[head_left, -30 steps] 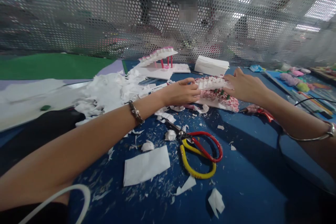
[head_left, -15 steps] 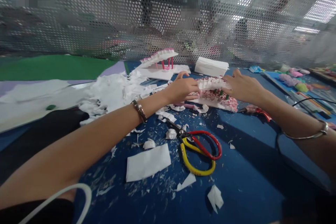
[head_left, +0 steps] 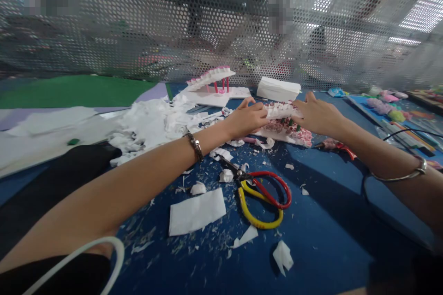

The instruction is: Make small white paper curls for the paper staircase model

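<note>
Between my hands, a small paper bridge model (head_left: 282, 111) has a white ruffled top, pink-and-red crumpled paper bits beneath and green posts. It stands on a white base. My left hand (head_left: 247, 117) is closed at the top's left end, its fingertips pressed to the edge. On the right end, my right hand (head_left: 318, 113) has its fingers bent over the top and its thumb side against the front. Both palms are turned away, so the far fingertips are hidden. Scissors (head_left: 265, 198) with one red and one yellow handle lie nearer me, among paper scraps.
Behind stand a second white model (head_left: 212, 78) with pink posts and a folded white paper (head_left: 278, 88). Crumpled white paper (head_left: 148, 122) heaps up at left. A red-handled tool (head_left: 335, 146) lies right, near pens and coloured tufts (head_left: 380, 105). A perforated screen (head_left: 221, 32) closes the back.
My left hand has shifted slightly right along the model's top, and its fingers have drawn together. My right hand stays at the right end. The view has moved a little.
</note>
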Motion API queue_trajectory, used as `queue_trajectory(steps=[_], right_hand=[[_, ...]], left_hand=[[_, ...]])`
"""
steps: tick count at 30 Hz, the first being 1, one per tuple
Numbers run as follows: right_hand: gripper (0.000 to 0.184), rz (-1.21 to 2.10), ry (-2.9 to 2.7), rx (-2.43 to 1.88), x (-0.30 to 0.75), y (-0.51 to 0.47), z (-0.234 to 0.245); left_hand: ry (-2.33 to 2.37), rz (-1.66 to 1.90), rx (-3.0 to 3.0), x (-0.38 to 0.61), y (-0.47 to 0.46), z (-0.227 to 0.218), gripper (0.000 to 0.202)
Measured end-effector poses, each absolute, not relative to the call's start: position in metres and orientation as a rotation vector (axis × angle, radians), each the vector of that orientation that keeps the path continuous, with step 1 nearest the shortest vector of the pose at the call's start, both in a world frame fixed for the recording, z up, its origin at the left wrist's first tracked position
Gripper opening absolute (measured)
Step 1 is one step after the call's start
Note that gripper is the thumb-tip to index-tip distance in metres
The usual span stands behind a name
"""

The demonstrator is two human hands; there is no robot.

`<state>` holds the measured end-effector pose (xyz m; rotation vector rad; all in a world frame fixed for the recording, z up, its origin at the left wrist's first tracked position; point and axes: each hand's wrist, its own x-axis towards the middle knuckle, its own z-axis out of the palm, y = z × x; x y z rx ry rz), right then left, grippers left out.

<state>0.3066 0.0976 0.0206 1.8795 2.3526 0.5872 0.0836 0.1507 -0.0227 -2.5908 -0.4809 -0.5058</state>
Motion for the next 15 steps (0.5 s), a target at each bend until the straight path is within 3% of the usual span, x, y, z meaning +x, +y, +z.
queue_trajectory(steps=[8,15], right_hand=[[0.049,0.535,2.411,1.855,0.315,0.107,0.021],[0.045,0.526,2.603,1.809,0.334,0.149,0.017]], left_hand=[[-0.91,-1.272,-3.53,0.046,0.137,0.006,0.047],[-1.073,-1.277,-3.631,0.012,0.085,0.022,0.053]])
